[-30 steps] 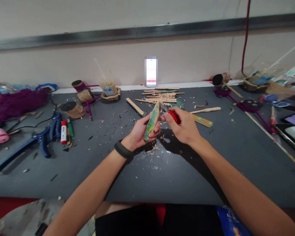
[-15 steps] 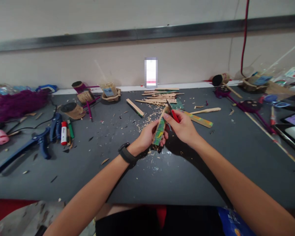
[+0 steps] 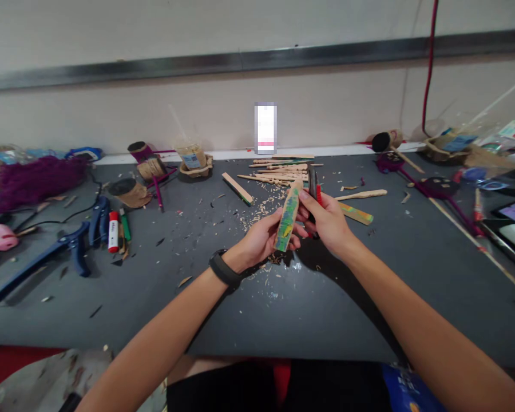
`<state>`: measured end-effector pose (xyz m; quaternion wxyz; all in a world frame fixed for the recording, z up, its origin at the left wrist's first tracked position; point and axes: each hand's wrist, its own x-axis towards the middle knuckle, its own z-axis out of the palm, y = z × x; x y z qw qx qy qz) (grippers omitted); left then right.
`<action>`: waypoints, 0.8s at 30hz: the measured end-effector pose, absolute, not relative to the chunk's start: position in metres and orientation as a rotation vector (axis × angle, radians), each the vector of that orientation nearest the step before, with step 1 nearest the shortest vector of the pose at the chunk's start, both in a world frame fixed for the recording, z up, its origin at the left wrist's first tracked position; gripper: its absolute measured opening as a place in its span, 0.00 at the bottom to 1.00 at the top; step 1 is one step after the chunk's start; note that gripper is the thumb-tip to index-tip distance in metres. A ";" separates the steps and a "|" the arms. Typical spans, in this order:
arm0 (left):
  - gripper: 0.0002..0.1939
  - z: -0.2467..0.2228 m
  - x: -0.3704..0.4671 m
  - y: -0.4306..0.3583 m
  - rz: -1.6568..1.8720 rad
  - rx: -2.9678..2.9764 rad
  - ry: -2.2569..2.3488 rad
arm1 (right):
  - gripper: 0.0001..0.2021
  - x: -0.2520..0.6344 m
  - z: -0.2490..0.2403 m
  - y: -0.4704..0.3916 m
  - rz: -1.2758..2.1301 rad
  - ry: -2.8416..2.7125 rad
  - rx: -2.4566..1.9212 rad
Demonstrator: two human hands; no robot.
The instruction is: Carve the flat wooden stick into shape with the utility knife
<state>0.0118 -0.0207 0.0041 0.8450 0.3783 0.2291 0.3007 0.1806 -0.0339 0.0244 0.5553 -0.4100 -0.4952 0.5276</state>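
A flat wooden piece (image 3: 287, 222) with green, blue and yellow paint stands tilted between my hands, its bare tip up. My left hand (image 3: 264, 237) holds its lower part from the left and behind, some fingertips showing past its right edge. With thumb and fingers, my right hand (image 3: 324, 216) grips a red and black knife (image 3: 313, 186); the thumb also touches the wood's upper right edge. The knife points up, beside the piece and apart from its tip. Pale shavings (image 3: 266, 209) lie scattered around and below.
Carved sticks (image 3: 278, 171) lie behind my hands, a painted strip (image 3: 356, 213) to the right. Blue clamps (image 3: 75, 243) and a red-and-white marker (image 3: 113, 232) lie left. A lit phone (image 3: 265, 129) leans on the wall. Purple yarn (image 3: 38, 182) is far left, a tablet far right.
The knife has turned more upright and moved right, off the wood's tip. The painted piece has shifted slightly right and up, showing more of its face. My left fingers have loosened a little.
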 end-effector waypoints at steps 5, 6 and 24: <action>0.21 0.004 0.011 -0.020 0.632 0.792 0.491 | 0.28 0.181 0.025 -0.034 1.246 -1.187 -0.976; 0.21 0.004 0.011 -0.020 0.633 0.796 0.492 | 0.28 0.181 0.026 -0.034 1.252 -1.183 -0.969; 0.25 0.011 0.012 -0.021 0.589 0.764 0.571 | 0.30 0.178 0.024 -0.033 1.142 -1.273 -1.063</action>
